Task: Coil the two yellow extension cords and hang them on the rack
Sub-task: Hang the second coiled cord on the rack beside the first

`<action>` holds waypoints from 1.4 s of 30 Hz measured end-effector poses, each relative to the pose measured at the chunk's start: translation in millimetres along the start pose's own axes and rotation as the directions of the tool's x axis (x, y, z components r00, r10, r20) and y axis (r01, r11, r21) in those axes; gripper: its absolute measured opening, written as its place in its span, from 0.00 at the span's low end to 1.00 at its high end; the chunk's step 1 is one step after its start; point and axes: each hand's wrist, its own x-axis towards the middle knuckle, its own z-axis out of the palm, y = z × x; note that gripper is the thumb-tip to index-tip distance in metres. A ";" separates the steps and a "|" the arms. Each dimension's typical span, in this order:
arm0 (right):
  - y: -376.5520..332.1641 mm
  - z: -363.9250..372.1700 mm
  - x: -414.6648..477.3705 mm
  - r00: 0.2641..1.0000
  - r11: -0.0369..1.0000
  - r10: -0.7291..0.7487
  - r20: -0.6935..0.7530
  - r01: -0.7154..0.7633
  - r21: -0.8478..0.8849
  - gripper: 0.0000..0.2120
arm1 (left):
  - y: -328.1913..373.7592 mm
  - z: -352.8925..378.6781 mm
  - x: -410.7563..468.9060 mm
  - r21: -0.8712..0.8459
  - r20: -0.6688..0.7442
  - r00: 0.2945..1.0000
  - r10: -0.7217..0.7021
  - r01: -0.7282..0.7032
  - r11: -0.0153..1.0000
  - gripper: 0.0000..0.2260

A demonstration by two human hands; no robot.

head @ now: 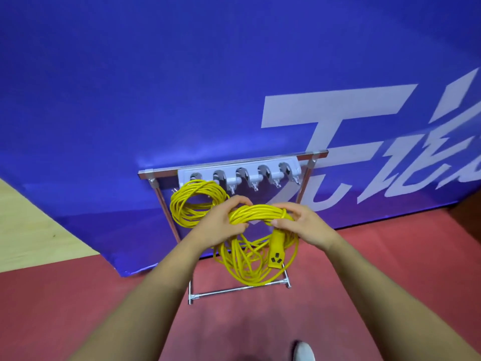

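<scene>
A blue banner [156, 87] stood behind the metal rack [234, 161] on the red floor [78, 295]. One coiled cord [178, 209] hung from the rack, at ten o'clock from the hands. The left hand [221, 222] and right hand [304, 225] both gripped the second cord [257, 211], its socket end [276, 254] dangling toward six.

Blue banner [130, 87] with white lettering [325, 121]; red floor [65, 295]; pale wood strip [33, 230] left.

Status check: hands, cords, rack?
Left hand and right hand grip the second coil, socket end dangling. First coil hangs at the left end of the rack. Hooks to its right are free.
</scene>
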 end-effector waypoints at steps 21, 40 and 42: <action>109.1 -214.0 163.3 0.986 0.968 0.000 0.169 0.042 -0.249 0.17 | -36.1 102.5 236.6 0.596 -0.134 0.963 -0.234 0.267 0.757 0.19; 159.3 -196.3 180.0 0.983 0.916 -0.171 -0.067 0.134 -0.379 0.19 | -97.1 102.2 217.9 0.423 -0.232 0.973 -0.019 0.118 0.898 0.24; 163.4 -194.7 177.9 0.974 0.896 -0.211 -0.084 0.158 -0.416 0.18 | -95.1 106.4 216.5 0.438 -0.260 0.966 0.008 0.111 0.892 0.27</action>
